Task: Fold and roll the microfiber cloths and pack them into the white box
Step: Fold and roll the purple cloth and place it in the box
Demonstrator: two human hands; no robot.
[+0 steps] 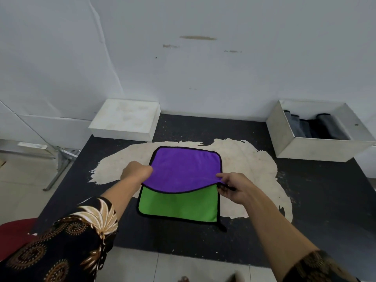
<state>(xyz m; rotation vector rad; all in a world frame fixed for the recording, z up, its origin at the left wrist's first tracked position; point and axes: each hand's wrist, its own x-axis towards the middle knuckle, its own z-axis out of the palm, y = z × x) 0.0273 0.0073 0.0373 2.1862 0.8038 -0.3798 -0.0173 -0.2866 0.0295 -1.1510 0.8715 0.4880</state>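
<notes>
Two pinches hold the cloth (184, 169) by its purple flap, left hand (136, 172) at 9 o'clock, right hand (234, 188) at 3; uneven pull likely lands the sagging edge skewed.

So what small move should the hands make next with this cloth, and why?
Probably draw the purple flap down to the near edge of the green half: the left hand and right hand pinch its edge, which sags only midway, so the fold looks unfinished.

We cannot see the left hand's (135, 171) fingertips, tucked beneath the cloth (183, 169); at right, the white box (313, 149) wall hides much of the rolled cloths (329, 127).
</notes>
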